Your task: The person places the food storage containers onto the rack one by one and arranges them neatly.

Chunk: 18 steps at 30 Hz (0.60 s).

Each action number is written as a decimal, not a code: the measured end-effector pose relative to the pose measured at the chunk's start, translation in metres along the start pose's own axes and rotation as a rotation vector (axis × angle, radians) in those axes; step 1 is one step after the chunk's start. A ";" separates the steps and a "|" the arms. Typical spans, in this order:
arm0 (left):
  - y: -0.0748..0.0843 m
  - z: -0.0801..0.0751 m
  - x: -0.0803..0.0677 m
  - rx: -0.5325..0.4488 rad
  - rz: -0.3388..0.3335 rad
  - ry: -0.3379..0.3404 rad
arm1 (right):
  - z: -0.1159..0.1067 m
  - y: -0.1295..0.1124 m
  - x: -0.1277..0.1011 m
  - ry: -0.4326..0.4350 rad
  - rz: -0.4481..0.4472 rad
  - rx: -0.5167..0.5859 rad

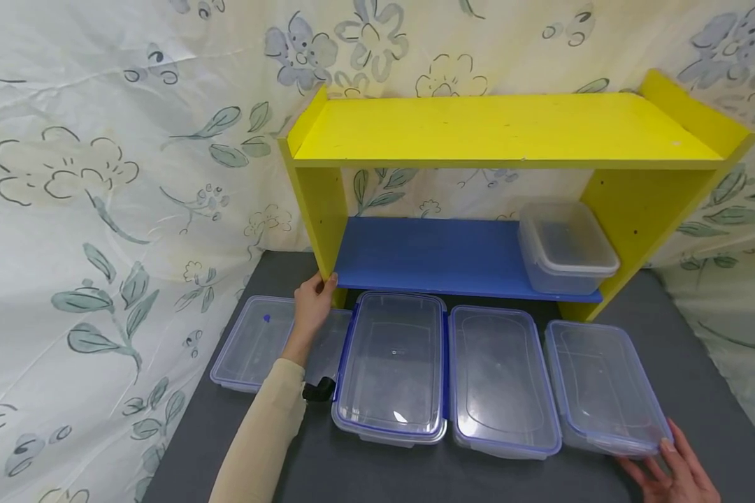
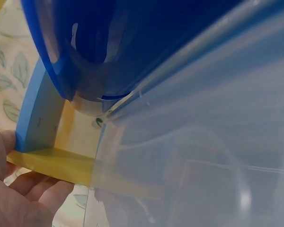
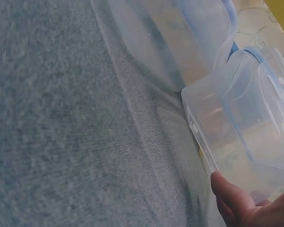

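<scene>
My left hand [image 1: 313, 307] grips the front edge of the yellow side panel of a small shelf unit [image 1: 509, 129], low on its left side. In the left wrist view, the thumb and fingers of the left hand [image 2: 26, 196] lie on either side of the yellow board [image 2: 61, 165]. At the lower right, my right hand [image 1: 676, 468] holds the near right corner of a lidded clear plastic container [image 1: 607, 381]. The right wrist view shows the right thumb [image 3: 227, 191] against that container's side [image 3: 213, 118]; the other fingers are partly out of frame.
Two more blue-rimmed containers, one in the middle [image 1: 393, 363] and one beside it [image 1: 500, 377], stand in the row. Another container [image 1: 252, 349] lies partly behind the left forearm. A smaller container [image 1: 569, 244] sits on the blue shelf board [image 1: 428, 255]. Flowered cloth [image 1: 88, 230] hangs behind.
</scene>
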<state>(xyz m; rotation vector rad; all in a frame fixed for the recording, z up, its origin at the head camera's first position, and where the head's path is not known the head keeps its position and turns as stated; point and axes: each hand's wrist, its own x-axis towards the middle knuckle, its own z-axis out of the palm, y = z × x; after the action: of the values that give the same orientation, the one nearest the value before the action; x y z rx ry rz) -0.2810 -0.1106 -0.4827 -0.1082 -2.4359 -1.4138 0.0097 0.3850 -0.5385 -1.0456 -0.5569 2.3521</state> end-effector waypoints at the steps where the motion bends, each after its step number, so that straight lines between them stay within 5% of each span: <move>1: 0.000 0.000 0.000 0.000 0.001 0.001 | 0.000 0.001 0.000 -0.009 -0.007 0.005; 7: 0.001 0.000 -0.001 -0.001 0.000 0.010 | 0.001 0.004 -0.005 -0.065 -0.063 0.046; 18: 0.001 0.000 -0.001 0.001 -0.001 0.010 | 0.007 0.002 -0.011 -0.041 -0.167 0.046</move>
<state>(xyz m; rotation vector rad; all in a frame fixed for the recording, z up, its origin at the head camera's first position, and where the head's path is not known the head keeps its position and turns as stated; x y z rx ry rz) -0.2796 -0.1102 -0.4823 -0.0994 -2.4288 -1.4106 0.0100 0.3759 -0.5287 -0.8959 -0.5794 2.2335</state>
